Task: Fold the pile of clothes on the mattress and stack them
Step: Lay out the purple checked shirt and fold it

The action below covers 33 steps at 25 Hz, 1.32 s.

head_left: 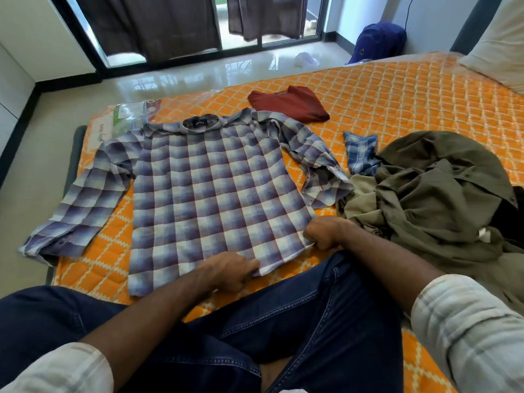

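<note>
Both hands, left hand [229,272] and right hand [323,232], are seemingly pinching the checked shirt [209,188] hem, flattening it for folding beside the olive pile [436,188].

Little can be read here. A strip of cursive lettering runs along the pale label [102,133] at the far left corner of the mattress [397,89], too small and tilted to make out. The dark neck tag [200,123] inside the collar of the checked shirt [209,191] carries a short pale word, blurred beyond reading. The blue bag [377,42] on the floor bears a small triangular emblem with no legible letters.
</note>
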### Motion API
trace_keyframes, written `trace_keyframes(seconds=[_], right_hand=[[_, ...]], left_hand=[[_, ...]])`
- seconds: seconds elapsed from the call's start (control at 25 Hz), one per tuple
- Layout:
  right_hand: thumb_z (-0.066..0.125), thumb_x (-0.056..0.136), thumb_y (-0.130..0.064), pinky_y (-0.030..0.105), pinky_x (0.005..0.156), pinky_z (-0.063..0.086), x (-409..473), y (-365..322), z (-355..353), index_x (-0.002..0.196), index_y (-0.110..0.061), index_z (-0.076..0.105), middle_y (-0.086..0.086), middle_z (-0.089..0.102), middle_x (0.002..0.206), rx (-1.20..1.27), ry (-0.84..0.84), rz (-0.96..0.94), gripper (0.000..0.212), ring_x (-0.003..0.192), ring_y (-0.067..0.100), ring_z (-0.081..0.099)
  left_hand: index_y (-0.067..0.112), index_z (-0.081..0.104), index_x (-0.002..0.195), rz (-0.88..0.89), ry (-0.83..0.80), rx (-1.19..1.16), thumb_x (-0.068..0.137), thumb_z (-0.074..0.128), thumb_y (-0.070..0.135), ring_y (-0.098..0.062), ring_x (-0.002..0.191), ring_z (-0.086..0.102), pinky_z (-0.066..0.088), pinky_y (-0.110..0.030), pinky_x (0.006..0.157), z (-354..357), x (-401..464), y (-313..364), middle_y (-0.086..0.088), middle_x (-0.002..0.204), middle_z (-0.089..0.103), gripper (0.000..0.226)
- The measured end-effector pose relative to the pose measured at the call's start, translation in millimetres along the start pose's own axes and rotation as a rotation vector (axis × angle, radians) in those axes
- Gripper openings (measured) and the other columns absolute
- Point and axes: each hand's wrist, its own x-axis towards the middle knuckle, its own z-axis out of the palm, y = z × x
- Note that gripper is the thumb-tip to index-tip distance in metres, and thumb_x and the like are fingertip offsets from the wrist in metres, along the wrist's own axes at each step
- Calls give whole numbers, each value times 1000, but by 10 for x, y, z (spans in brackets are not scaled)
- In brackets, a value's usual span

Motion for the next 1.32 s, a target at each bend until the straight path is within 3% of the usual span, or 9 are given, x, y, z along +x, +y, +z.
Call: trace_keyframes(seconds=[0.16, 0.28, 0.44, 0.68, 0.76, 0.84, 0.92, 1.08, 1.32], right_hand=[[52, 84, 0, 27, 68, 44, 48, 142, 28, 80, -16, 54, 5, 61, 90, 515, 104, 136, 17, 90, 25, 57], [59, 87, -13, 41, 92, 48, 230, 304, 29, 105, -17, 53, 12, 58, 116, 761, 456, 259, 19, 110, 31, 57], [63, 94, -31, 48, 112, 36, 572, 387, -78, 145, -11, 33, 16, 38, 146, 749, 522, 373, 63, 133, 36, 41], [41, 89, -46, 48, 109, 35, 1112, 898, -290, 144, -16, 43, 15, 43, 145, 746, 835, 481, 62, 130, 37, 43], [62, 78, -44, 48, 109, 22, 1296, 1214, -352, 144, -15, 49, 17, 39, 152, 542, 978, 520, 73, 133, 42, 35], [78, 79, -38, 44, 116, 10, 1375, 1477, -392, 158, -11, 29, 20, 21, 163, 623, 922, 520, 96, 146, 43, 17], [71, 88, -44, 47, 112, 28, 1381, 1768, -478, 160, -13, 16, 17, 34, 157, 598, 721, 611, 96, 140, 40, 34], [73, 89, -43, 37, 84, 52, 1242, 2422, -826, 131, -14, 54, 9, 64, 126, 456, 358, 460, 55, 109, 29, 63], [76, 67, -72, 36, 71, 54, 765, 3193, -938, 96, -13, 74, 4, 70, 94, 995, 322, 294, 66, 82, 20, 67]], left_hand=[[21, 57, 114, -47, -262, -312, 99, 45, 58, -20, 83, 69, 59, -35, 75, -383, 223, -151, -1, 96, 68, 42], [20, 57, 113, -46, 57, -227, 102, 48, 49, -14, 89, 59, 56, -33, 84, -909, 653, -501, -2, 105, 62, 32], [21, 53, 122, -187, 401, -147, 97, 58, 41, -17, 100, 54, 55, -37, 86, -1452, 1395, -949, -3, 121, 55, 33], [17, 44, 138, -346, 546, -331, 97, 48, 52, -28, 121, 50, 47, -44, 99, -1772, 2306, -1371, -9, 137, 47, 53], [21, 45, 132, -403, 642, -420, 92, 35, 66, -30, 121, 49, 45, -48, 99, -1784, 2512, -1531, -8, 133, 48, 61], [18, 40, 141, -437, 687, -386, 92, 29, 72, -34, 131, 43, 41, -50, 105, -1735, 2648, -1637, -11, 144, 43, 74], [19, 24, 157, -477, 661, -331, 96, 31, 71, -32, 149, 23, 28, -53, 116, -1650, 2718, -1644, -10, 164, 21, 80], [29, 5, 161, -482, 559, -308, 76, 15, 90, -27, 155, -2, 11, -62, 118, -1552, 2798, -1648, -2, 169, -5, 105], [30, 42, 141, -471, 629, -187, 93, 34, 74, -31, 138, 35, 32, -56, 105, -1847, 2834, -1980, -1, 151, 35, 66]])
